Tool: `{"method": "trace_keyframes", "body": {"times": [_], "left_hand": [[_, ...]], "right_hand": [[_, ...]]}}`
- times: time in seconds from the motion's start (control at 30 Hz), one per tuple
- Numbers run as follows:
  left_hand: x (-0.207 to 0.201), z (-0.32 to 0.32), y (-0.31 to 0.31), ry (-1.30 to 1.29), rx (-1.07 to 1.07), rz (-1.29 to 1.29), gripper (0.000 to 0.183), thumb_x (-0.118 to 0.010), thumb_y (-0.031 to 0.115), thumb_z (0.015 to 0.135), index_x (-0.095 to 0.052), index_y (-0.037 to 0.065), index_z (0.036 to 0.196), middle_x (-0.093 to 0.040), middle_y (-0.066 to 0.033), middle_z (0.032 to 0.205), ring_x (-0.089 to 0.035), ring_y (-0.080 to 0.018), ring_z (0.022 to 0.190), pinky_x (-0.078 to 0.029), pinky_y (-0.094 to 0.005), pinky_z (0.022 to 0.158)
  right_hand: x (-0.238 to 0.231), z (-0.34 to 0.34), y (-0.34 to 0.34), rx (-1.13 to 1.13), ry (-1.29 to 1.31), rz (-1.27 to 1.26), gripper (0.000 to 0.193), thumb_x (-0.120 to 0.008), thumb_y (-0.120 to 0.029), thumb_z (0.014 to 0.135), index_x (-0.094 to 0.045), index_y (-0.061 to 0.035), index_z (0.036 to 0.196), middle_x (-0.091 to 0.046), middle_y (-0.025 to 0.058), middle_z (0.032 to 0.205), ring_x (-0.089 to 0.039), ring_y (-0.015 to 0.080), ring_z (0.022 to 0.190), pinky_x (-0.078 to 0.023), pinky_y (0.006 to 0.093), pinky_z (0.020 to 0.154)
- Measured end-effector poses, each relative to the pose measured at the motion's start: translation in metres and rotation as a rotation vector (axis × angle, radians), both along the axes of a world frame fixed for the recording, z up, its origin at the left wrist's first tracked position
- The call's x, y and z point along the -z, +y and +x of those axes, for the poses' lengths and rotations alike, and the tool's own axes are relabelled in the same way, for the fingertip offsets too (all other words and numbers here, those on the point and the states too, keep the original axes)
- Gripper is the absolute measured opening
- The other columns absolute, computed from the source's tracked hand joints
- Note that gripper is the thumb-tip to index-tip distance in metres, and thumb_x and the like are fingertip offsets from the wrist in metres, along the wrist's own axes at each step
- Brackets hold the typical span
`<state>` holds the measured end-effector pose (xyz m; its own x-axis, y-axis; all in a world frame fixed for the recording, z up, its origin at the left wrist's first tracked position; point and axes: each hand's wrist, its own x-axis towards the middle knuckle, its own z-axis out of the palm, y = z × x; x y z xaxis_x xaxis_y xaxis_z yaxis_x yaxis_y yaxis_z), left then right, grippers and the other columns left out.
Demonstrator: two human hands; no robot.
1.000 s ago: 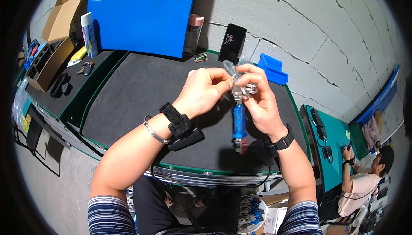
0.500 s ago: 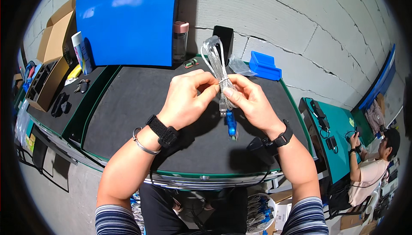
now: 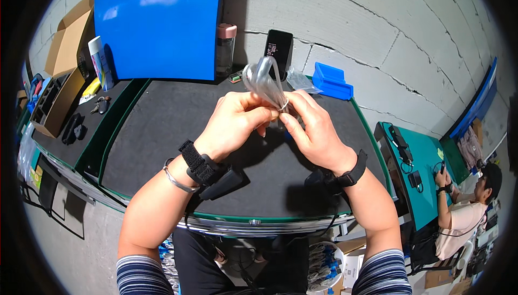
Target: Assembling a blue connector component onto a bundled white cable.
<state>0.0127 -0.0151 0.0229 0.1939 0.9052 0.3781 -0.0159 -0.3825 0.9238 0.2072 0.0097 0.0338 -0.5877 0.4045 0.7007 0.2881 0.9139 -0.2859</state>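
A coiled, translucent grey USB cable (image 3: 264, 82) is held above the middle of the dark work mat. My left hand (image 3: 236, 119) pinches it from the left, thumb and forefinger at the tied waist of the bundle. From the right, my right hand (image 3: 313, 128) closes its thumb and fingers on the same spot. A thin light tie crosses the bundle between the fingertips. The upper loops stick up and lean left, slightly blurred. The plugs at the lower end are mostly hidden behind my right hand.
Behind the mat (image 3: 162, 133) stand a lidded bottle (image 3: 226, 49), a phone (image 3: 279, 52), a clear plastic bag (image 3: 302, 82) and a blue bin (image 3: 332, 82). Cardboard box (image 3: 59, 101) and spray can (image 3: 101, 63) are at left. Below right, a bucket (image 3: 337, 281) holds cables. A co-worker (image 3: 464, 208) sits at right.
The bundle has tilted, its loops swinging left and toward me. Its USB plug and blue connector, visible before, are now mostly hidden behind my right hand. Both hands keep their grip.
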Motion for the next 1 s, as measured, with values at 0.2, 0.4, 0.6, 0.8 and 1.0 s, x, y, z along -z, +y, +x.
{"method": "trace_keyframes", "body": {"times": [0.2, 0.4, 0.6, 0.8, 1.0], "left_hand": [[0.001, 0.002, 0.001, -0.173, 0.16, -0.073, 0.013, -0.06, 0.011, 0.09, -0.067, 0.0, 0.093, -0.064, -0.0029, 0.087, -0.057, -0.0103, 0.077, -0.047, -0.0258, 0.07], [-0.009, 0.002, -0.003, -0.173, 0.13, -0.022, 0.03, -0.051, 0.029, 0.1, -0.065, 0.003, 0.104, -0.062, -0.0019, 0.093, -0.057, -0.0106, 0.085, -0.047, -0.0285, 0.083], [-0.01, 0.0, -0.004, -0.014, 0.003, 0.114, 0.038, -0.046, 0.039, 0.101, -0.06, 0.006, 0.113, -0.062, -0.0027, 0.107, -0.056, -0.0113, 0.101, -0.043, -0.0309, 0.094], [-0.01, 0.002, -0.003, -0.123, 0.171, 0.038, 0.038, -0.055, 0.029, 0.099, -0.058, 0.002, 0.125, -0.063, -0.0048, 0.111, -0.056, -0.0137, 0.105, -0.043, -0.0319, 0.096], [-0.008, 0.006, -0.006, -0.056, 0.12, 0.082, 0.034, -0.067, 0.018, 0.091, -0.061, -0.001, 0.118, -0.066, -0.0066, 0.101, -0.063, -0.0131, 0.088, -0.05, -0.0271, 0.081]], "right_hand": [[0.01, -0.002, 0.007, 0.013, 0.076, 0.016, 0.026, -0.058, -0.006, 0.092, -0.052, 0.0022, 0.115, -0.055, 0.0169, 0.098, -0.059, 0.0345, 0.085, -0.049, 0.0386, 0.074], [0.013, -0.001, 0.013, -0.048, 0.251, -0.359, 0.023, -0.052, -0.018, 0.099, -0.053, 0.0016, 0.112, -0.059, 0.0134, 0.097, -0.059, 0.0234, 0.087, -0.047, 0.0322, 0.078], [0.011, 0.001, 0.002, -0.352, 0.275, -0.693, 0.03, -0.047, -0.027, 0.103, -0.053, 0.0004, 0.112, -0.059, 0.0034, 0.096, -0.054, 0.0084, 0.089, -0.045, 0.0268, 0.081], [0.005, 0.001, -0.002, -0.567, 0.413, -1.124, 0.031, -0.045, -0.028, 0.103, -0.054, -0.0024, 0.12, -0.059, 0.0037, 0.096, -0.059, 0.0119, 0.087, -0.048, 0.0275, 0.08], [0.01, 0.001, 0.0, -0.732, 0.432, -1.345, 0.032, -0.043, -0.027, 0.104, -0.051, -0.0038, 0.124, -0.059, 0.0042, 0.097, -0.061, 0.0149, 0.086, -0.05, 0.0289, 0.078]]}}
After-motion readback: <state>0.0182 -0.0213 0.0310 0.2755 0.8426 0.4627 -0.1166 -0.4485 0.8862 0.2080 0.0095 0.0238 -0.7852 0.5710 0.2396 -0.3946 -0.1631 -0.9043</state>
